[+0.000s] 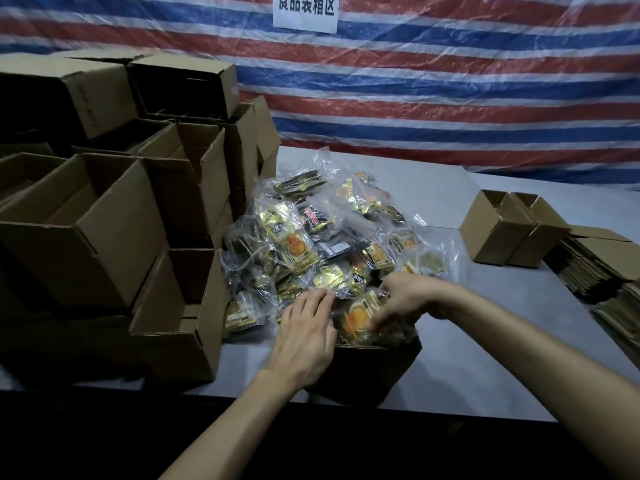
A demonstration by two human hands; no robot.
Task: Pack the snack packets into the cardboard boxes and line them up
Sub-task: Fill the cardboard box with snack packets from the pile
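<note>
Left of the heap of gold-and-orange snack packets in clear plastic bags [311, 244], open brown cardboard boxes [104, 220] are stacked. At the heap's near edge the left hand [308, 337] lies flat, fingers straight; the right hand [405, 299] grips one orange packet [356, 320] above a dark cardboard box [377, 368]. Two small brown boxes [502, 230] stand right of it.

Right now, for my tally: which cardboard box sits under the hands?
The dark box nearest the camera, beneath left hand and right hand gripping a snack packet; stacked boxes and small boxes lie apart.
</note>
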